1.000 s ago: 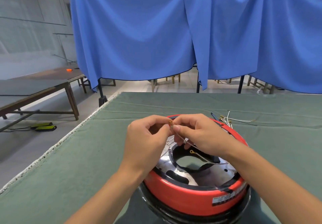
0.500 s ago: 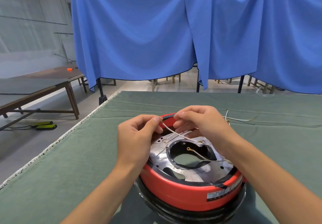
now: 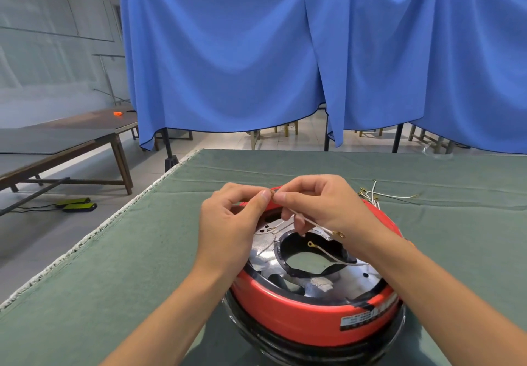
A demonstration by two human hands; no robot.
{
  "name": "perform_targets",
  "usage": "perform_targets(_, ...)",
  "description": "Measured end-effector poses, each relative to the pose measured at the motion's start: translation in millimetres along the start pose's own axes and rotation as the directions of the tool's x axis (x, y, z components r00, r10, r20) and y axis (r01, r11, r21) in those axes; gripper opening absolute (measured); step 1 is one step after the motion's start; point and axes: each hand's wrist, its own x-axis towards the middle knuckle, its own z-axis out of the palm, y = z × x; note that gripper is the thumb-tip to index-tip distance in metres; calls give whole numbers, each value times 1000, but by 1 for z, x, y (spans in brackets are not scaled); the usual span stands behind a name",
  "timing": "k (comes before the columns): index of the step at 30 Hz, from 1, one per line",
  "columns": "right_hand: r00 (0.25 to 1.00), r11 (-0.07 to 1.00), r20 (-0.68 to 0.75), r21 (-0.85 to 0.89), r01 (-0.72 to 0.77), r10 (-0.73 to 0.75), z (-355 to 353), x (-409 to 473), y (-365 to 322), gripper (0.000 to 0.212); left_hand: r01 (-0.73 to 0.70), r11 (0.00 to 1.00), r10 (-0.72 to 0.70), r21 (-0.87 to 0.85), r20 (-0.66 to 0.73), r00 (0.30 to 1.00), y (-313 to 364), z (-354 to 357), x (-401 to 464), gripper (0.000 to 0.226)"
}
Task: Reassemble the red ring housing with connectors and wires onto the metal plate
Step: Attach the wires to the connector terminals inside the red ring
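The red ring housing (image 3: 302, 317) stands on the green table, around a shiny metal plate (image 3: 263, 251) with a large black-rimmed hole. Over its far rim my left hand (image 3: 231, 223) and my right hand (image 3: 319, 203) meet fingertip to fingertip. Both pinch one end of a thin white wire (image 3: 310, 221), which slopes down to a brass ring terminal (image 3: 339, 234). A second white wire (image 3: 333, 257) with a ring terminal lies across the hole.
Several loose white wires with brass ends (image 3: 373, 194) lie on the green table cloth (image 3: 114, 266) behind the housing on the right. The table's left edge runs diagonally. A blue curtain hangs behind; a wooden bench (image 3: 62, 149) stands far left.
Half a second ago my hands were apart with the wire stretched between them; now they have come together again at the wire's end above the far rim.
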Motion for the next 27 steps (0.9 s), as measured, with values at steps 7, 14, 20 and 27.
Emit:
perform_targets(7,998,927,-17,-371,49,-60,1,-2,7,17,209,974,-223,-83,-212,952,-12,0,3,23)
perform_targets(14,996,867,11,-491,81,-87,6,-6,4,18,340,931,-358,-136,-152,921,-22,-3,9,33)
perform_targets(20,995,756,79,-648,96,-58,9,1,-5,21,293,954,-298,-64,-94,950,-25,-12,11,39)
perform_targets(27,991,704,134,-700,114,-27,27,21,-5,19,241,968,-247,-70,-102,964,-31,-11,12,38)
